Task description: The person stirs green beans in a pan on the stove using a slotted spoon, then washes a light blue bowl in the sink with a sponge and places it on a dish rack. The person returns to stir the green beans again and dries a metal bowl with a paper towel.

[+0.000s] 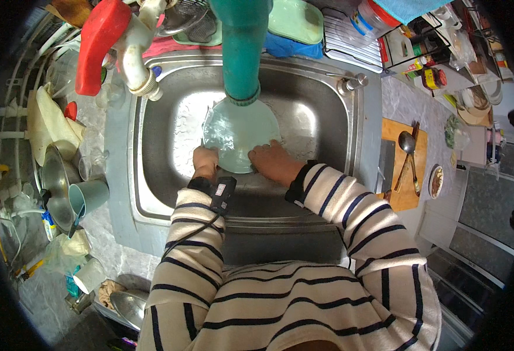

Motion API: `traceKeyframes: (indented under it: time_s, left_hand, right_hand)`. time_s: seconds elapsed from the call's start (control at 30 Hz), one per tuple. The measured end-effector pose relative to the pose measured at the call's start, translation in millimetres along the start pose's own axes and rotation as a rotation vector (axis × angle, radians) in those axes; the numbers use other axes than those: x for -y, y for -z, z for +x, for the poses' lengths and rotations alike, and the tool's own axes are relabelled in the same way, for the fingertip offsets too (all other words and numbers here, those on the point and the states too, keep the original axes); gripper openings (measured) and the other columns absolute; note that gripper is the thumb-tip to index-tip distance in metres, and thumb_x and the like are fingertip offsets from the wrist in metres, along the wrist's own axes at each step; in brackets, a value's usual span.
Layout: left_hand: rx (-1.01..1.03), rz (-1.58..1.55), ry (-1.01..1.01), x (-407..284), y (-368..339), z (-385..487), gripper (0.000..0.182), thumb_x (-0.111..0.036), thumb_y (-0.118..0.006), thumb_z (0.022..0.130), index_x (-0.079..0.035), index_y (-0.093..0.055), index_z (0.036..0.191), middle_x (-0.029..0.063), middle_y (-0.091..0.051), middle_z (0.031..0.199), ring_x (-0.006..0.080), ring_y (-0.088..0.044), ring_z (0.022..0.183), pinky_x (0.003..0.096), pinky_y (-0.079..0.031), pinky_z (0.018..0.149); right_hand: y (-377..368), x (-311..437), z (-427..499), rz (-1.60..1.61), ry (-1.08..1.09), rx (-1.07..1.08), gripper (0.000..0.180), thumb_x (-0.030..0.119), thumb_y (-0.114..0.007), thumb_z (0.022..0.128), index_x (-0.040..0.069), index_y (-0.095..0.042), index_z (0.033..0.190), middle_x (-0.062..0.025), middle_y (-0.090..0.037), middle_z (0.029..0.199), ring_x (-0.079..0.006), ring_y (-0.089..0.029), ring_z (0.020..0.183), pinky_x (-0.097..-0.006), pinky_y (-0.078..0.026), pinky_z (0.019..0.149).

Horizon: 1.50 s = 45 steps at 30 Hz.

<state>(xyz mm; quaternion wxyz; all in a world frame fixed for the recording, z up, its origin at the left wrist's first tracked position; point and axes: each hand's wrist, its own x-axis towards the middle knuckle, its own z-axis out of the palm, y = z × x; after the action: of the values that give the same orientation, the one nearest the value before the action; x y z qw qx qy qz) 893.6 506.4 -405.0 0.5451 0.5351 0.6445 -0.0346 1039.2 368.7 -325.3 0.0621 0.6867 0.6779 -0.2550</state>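
A round pale green plate [244,127], wet and shiny, is in the stainless steel sink [186,83], under the mouth of a green pipe [241,66]. At the plate's lower left edge, my left hand [206,161] is closed on its rim. My right hand [274,162] lies on the plate's lower right part with its fingers curled; whether it holds anything beneath them is hidden. Both wrists wear black bands, and a small black device with a cable sits at the left one.
A red-handled tap [138,66] reaches over the sink's upper left corner. Left stand a light blue cup [88,198] and a steel bowl [57,188]. At right, a wooden cutting board [408,175] bears a ladle and a cleaver. Behind are green trays [295,22] and a wire rack [349,48].
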Motion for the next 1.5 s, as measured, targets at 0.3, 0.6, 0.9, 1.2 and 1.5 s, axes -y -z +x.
traceKeyframes:
  time_s: [0.3,0.6,0.9,1.2,1.5]
  left_hand:
    - [0.132,1.321,-0.661,-10,12,-12,0.035,-0.037,-0.068,0.068,-0.004,-0.068,0.079,0.0098,-0.067,0.087,0.0249,-0.064,0.083,0.0329,-0.05,0.072]
    - [0.232,1.321,-0.801,-2,10,-9,0.028,-0.031,-0.069,0.071,-0.005,-0.067,0.081,0.0097,-0.067,0.083,0.0217,-0.065,0.08,0.0292,-0.05,0.067]
    - [0.404,1.092,-0.834,-17,18,-25,0.029,-0.026,-0.074,0.065,-0.004,-0.066,0.082,0.0126,-0.065,0.08,0.0241,-0.064,0.076,0.033,-0.05,0.069]
    - [0.485,-0.315,0.445,-23,20,-27,0.04,-0.021,-0.079,0.062,-0.002,-0.063,0.094,0.0102,-0.066,0.091,0.0233,-0.064,0.079,0.0304,-0.05,0.069]
    - [0.2,-0.244,0.014,-29,11,-29,0.032,-0.001,-0.047,0.08,0.004,-0.049,0.112,0.0213,-0.059,0.097,0.0319,-0.063,0.079,0.0395,-0.055,0.055]
  right_hand:
    - [6,2,3,-0.058,-0.013,0.051,0.029,0.0,-0.057,0.073,-0.001,-0.049,0.101,-0.0188,-0.056,0.096,-0.0355,-0.058,0.088,-0.0433,-0.045,0.08]
    - [9,-5,-2,0.124,0.031,0.042,0.021,0.007,-0.055,0.077,0.0,-0.053,0.097,-0.0169,-0.059,0.092,-0.034,-0.058,0.09,-0.0473,-0.041,0.083]
    - [8,1,-2,0.143,0.075,-0.027,0.016,0.009,-0.052,0.08,0.001,-0.056,0.092,-0.0151,-0.062,0.085,-0.0318,-0.06,0.086,-0.0509,-0.038,0.089]
    - [24,-10,-7,0.315,-0.083,0.015,0.025,0.007,-0.051,0.081,0.002,-0.057,0.105,-0.0163,-0.061,0.091,-0.0307,-0.056,0.099,-0.053,-0.032,0.094]
    - [20,-23,-13,0.051,-0.087,-0.293,0.029,0.009,-0.059,0.072,0.006,-0.061,0.101,-0.0146,-0.057,0.094,-0.0307,-0.053,0.094,-0.0439,-0.044,0.079]
